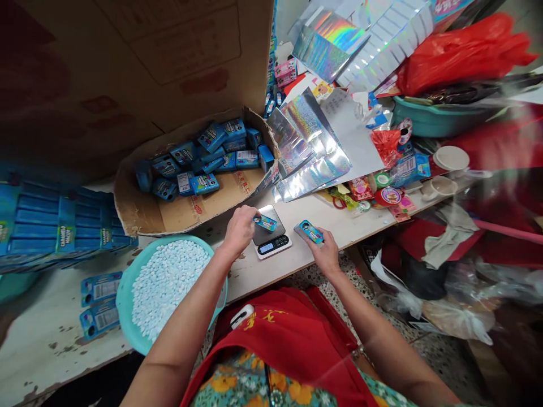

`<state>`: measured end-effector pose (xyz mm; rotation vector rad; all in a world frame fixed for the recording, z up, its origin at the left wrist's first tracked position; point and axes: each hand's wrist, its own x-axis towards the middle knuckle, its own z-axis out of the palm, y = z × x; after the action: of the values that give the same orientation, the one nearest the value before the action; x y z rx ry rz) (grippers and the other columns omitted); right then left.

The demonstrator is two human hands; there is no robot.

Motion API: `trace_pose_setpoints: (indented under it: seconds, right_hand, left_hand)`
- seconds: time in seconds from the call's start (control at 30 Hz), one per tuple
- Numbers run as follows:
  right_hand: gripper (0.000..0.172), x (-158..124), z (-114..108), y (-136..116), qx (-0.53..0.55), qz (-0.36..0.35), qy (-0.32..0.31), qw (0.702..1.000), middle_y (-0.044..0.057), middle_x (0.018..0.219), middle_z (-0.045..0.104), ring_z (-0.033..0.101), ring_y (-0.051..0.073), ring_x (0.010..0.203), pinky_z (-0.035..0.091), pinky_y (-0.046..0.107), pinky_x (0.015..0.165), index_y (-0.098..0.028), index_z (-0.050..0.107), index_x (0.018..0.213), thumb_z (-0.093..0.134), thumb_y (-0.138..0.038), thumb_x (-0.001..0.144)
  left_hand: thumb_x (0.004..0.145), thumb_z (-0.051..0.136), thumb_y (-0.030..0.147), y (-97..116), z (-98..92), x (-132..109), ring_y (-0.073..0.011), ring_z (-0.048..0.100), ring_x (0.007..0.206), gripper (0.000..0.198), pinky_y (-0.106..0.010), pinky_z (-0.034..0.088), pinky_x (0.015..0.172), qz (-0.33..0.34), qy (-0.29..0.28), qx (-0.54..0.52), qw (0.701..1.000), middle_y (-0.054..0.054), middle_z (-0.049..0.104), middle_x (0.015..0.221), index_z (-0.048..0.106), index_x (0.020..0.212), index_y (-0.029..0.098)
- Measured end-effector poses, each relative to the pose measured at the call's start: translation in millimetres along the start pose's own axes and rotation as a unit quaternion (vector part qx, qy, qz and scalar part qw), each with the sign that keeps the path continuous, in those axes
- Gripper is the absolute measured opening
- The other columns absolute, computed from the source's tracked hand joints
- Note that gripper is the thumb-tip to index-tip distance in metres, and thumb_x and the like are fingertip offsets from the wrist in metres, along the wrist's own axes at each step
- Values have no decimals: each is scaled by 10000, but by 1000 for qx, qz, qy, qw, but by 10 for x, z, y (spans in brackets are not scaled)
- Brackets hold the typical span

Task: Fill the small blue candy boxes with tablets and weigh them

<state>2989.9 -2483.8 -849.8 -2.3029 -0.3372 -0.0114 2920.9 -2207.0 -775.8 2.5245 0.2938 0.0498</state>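
My left hand [241, 230] pinches the left end of a small blue candy box [267, 223], which is on or just over the steel plate of a digital kitchen scale [275, 246]. The scale's display is lit, but its figures are too small to read. To the right of the scale, my right hand [327, 252] grips a second blue candy box [311, 232] between thumb and fingers, tilted above the table's front edge. Left of my left forearm stands a turquoise basin [123, 282] full of small pale blue candies [169, 280].
Behind the scale lies a cut-down cardboard box [178, 215] holding several blue boxes. Flat blue cartons [99, 316] lie left of the basin, beside a stack of folded cartons [59, 223]. Shiny holographic sheets [311, 141], a teal bowl [436, 118] and cups [439, 188] crowd the right.
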Motion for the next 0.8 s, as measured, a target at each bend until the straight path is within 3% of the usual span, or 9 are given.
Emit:
trace_pose_setpoints:
  seconds: [0.17, 0.23, 0.3, 0.37, 0.47, 0.53, 0.6, 0.67, 0.8]
  right_hand:
    - [671, -34, 25, 28, 37, 101, 3, 994, 104, 1046, 620, 582, 233, 897, 472, 423, 857, -144, 562, 1146, 698, -575, 651]
    - [688, -54, 31, 63, 16, 130, -8, 991, 91, 963, 633, 579, 245, 842, 473, 451, 832, -141, 597, 1102, 719, -595, 600]
    - [712, -57, 38, 86, -10, 153, -4, 988, 92, 927, 639, 587, 276, 831, 468, 487, 824, -141, 619, 1098, 745, -587, 558]
    - [710, -53, 21, 46, -22, 172, 4, 985, 99, 913, 649, 597, 309, 845, 463, 511, 832, -148, 643, 1084, 760, -579, 532]
    - [673, -58, -61, -210, -41, 173, 14, 984, 111, 895, 667, 612, 329, 854, 470, 495, 828, -156, 669, 1055, 751, -582, 540]
    - [655, -57, -83, -480, -39, 153, 15, 987, 110, 887, 678, 621, 319, 840, 479, 470, 811, -153, 675, 1042, 752, -572, 545]
    - [648, -39, -17, -753, -20, 129, 0, 991, 98, 877, 683, 623, 300, 821, 487, 443, 788, -148, 678, 1022, 763, -561, 531]
    - [642, -7, 139, -968, 5, 100, -23, 995, 81, 862, 682, 618, 277, 804, 493, 415, 763, -145, 680, 993, 773, -560, 513]
    - [606, 34, 559, -1160, 38, 37, -68, 996, 58, 837, 681, 607, 232, 771, 492, 371, 743, -142, 676, 963, 770, -559, 532]
  left_hand:
    - [883, 453, 205, 83, 183, -160, -248, 466, 1030, 187, -319, 419, 698, -37, -54, 109, 992, -89, 539, 1115, 634, 928, 221]
    - [895, 460, 246, 17, 130, -301, -231, 483, 1025, 176, -307, 429, 712, -56, -21, 89, 994, -72, 541, 1112, 632, 928, 230]
    - [881, 499, 253, -129, -90, -554, -199, 506, 1020, 134, -290, 442, 758, -78, 73, 38, 994, -60, 543, 1134, 628, 902, 222]
    - [861, 537, 243, -306, -462, -951, -169, 535, 985, 94, -272, 446, 798, -108, 198, -10, 974, -60, 560, 1112, 621, 847, 203]
    - [834, 585, 309, -592, -1097, -1764, -162, 553, 859, 156, -276, 443, 768, -193, 352, 32, 915, -53, 590, 916, 601, 739, 186]
    - [816, 588, 398, -814, -1404, -2348, -159, 522, 731, 306, -279, 426, 695, -302, 387, 129, 862, -33, 527, 728, 547, 607, 178]
    - [806, 559, 460, -1045, -1549, -2886, -173, 518, 695, 336, -294, 419, 663, -434, 363, 211, 797, -34, 506, 702, 586, 634, 173]
    - [809, 509, 481, -1258, -1546, -3342, -215, 557, 755, 347, -322, 438, 681, -541, 291, 248, 749, -66, 551, 789, 647, 736, 172]
    - [806, 430, 482, -1699, -1294, -3986, -320, 610, 864, 403, -412, 476, 707, -675, 103, 188, 706, -157, 613, 926, 675, 839, 165]
